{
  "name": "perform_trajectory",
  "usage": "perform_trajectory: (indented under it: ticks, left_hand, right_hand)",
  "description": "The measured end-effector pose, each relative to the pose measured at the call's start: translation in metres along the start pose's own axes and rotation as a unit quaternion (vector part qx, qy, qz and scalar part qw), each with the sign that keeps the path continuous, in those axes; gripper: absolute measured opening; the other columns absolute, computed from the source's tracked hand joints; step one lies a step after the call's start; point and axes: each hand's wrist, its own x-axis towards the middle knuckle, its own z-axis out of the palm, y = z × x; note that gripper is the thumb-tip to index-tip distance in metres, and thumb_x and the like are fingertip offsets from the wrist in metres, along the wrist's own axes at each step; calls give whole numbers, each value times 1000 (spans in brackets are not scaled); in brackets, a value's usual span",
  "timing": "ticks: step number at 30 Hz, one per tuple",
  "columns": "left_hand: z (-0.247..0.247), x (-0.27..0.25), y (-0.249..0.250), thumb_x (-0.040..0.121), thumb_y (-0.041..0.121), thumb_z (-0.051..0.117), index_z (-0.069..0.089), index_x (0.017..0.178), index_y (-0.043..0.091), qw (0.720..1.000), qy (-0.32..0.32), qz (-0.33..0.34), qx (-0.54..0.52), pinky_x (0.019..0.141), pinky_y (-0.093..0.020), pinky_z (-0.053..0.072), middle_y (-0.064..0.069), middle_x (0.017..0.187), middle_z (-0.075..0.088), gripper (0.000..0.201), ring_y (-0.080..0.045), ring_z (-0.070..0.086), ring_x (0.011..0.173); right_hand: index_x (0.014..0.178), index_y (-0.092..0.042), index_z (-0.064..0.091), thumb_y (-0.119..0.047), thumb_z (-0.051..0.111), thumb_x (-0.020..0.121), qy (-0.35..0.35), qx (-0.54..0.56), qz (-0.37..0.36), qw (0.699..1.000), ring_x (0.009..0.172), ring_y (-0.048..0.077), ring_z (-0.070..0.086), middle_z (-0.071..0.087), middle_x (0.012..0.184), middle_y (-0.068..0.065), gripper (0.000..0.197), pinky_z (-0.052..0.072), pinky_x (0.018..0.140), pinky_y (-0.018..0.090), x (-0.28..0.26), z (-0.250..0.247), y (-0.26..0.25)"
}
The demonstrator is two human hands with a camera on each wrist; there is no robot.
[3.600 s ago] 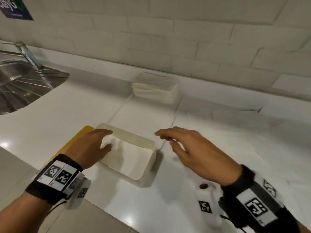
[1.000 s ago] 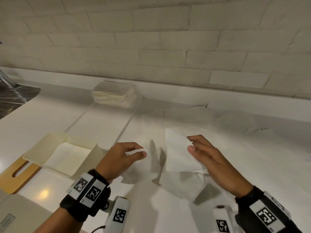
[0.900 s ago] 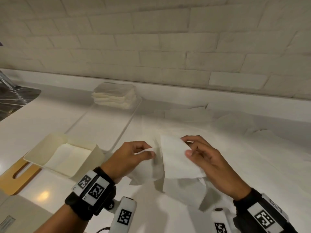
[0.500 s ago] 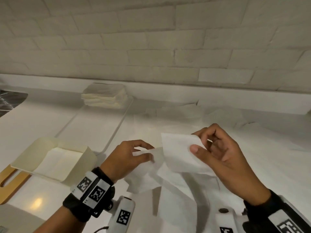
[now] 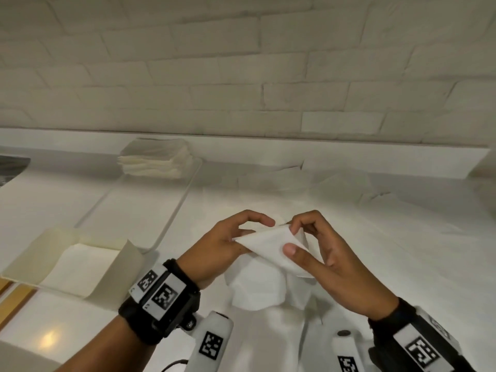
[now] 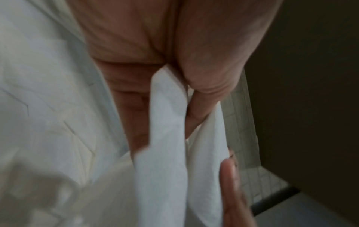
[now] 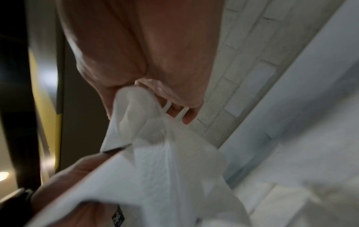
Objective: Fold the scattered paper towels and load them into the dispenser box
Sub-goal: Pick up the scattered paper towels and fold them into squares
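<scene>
A white paper towel [image 5: 269, 248] hangs doubled over above the counter, held between both hands. My left hand [image 5: 228, 238] pinches its left corner, and my right hand [image 5: 308, 242] pinches the right corner with the thumb pressed on the front face. The towel's lower part droops toward the counter. In the left wrist view the paper towel [image 6: 167, 153] runs between thumb and fingers; in the right wrist view the paper towel [image 7: 155, 153] bunches under the fingertips. The cream dispenser box [image 5: 126, 261] sits open at the left with a folded towel lying flat inside.
A stack of folded towels [image 5: 157, 161] stands on a clear tray [image 5: 171, 210] by the wall. Several loose towels [image 5: 271, 179] lie scattered along the back of the counter. A wooden lid [image 5: 13, 299] lies under the box's left side. The sink edge [image 5: 10, 167] shows far left.
Both hands have brought the towel's corners together at chest height, so the open sheet now hangs folded over. My view has tilted slightly left and closer.
</scene>
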Motion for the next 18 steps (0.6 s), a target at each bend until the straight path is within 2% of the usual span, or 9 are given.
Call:
perform_trajectory:
  ticks: [3, 5, 7, 9, 11, 13, 15, 17, 18]
  left_hand:
    - [-5, -1, 5, 88, 10, 58, 62, 120, 15, 995, -38, -23, -93, 60, -30, 55, -18, 101, 72, 33, -28, 70, 76]
    - [-9, -1, 7, 89, 16, 62, 63, 118, 17, 992, -71, -28, -101, 62, -31, 53, -17, 103, 70, 30, -28, 67, 78]
    - [-13, 1, 7, 86, 19, 65, 65, 117, 18, 990, -98, -32, -91, 66, -32, 52, -17, 107, 66, 31, -28, 65, 83]
    - [-15, 4, 9, 89, 12, 62, 65, 118, 17, 990, -113, -34, -77, 66, -30, 53, -17, 108, 65, 30, -28, 64, 83]
    - [-15, 8, 11, 90, 6, 60, 63, 120, 16, 993, -111, -38, -25, 66, -30, 56, -16, 107, 68, 32, -29, 66, 80]
    - [-17, 12, 12, 92, 6, 60, 64, 119, 19, 991, -86, -19, 100, 74, -31, 58, -10, 109, 72, 30, -27, 70, 90]
    - [-16, 12, 12, 91, 12, 60, 61, 122, 23, 974, -101, 10, 201, 72, -27, 55, 0, 103, 74, 33, -17, 71, 88]
    - [-12, 12, 15, 91, 13, 61, 57, 128, 25, 968, -138, 30, 209, 72, -32, 55, 0, 110, 73, 39, -18, 71, 89]
    - [-10, 12, 16, 93, 11, 63, 57, 130, 26, 968, -146, 40, 201, 76, -36, 57, 0, 118, 70, 40, -20, 71, 93]
  right_hand:
    - [112, -32, 46, -34, 64, 90, 4, -64, -7, 998, 107, 13, 56, 56, 108, -13, 28, 50, 88, 32, -2, -6, -6]
    - [116, -32, 43, -28, 68, 89, 1, -43, -18, 999, 96, 15, 61, 52, 105, -11, 37, 53, 79, 30, -3, -11, -10]
    - [126, -34, 38, -26, 72, 85, -13, -22, -4, 1000, 92, 16, 65, 47, 109, -6, 54, 55, 75, 31, -3, -15, -14]
    - [135, -35, 34, -23, 76, 82, -45, -5, 23, 999, 90, 15, 67, 49, 110, -3, 69, 56, 74, 30, -2, -20, -17]
    - [137, -30, 36, -9, 76, 83, -82, 59, 35, 994, 89, 22, 66, 57, 110, 5, 71, 54, 76, 32, -1, -23, -18]
    - [135, -30, 41, 7, 70, 85, -121, 170, 24, 978, 92, 28, 65, 62, 108, 12, 69, 55, 78, 35, -4, -25, -23]
    - [134, -31, 44, 14, 64, 82, -164, 248, 15, 955, 91, 25, 65, 65, 103, 10, 72, 54, 79, 32, -5, -23, -31]
    - [135, -28, 43, 13, 66, 84, -169, 200, 21, 965, 91, 20, 67, 68, 102, 3, 69, 53, 81, 29, -4, -18, -31]
    - [136, -28, 42, 4, 72, 85, -137, 110, 26, 984, 93, 19, 68, 68, 104, -1, 67, 54, 82, 31, -3, -14, -29]
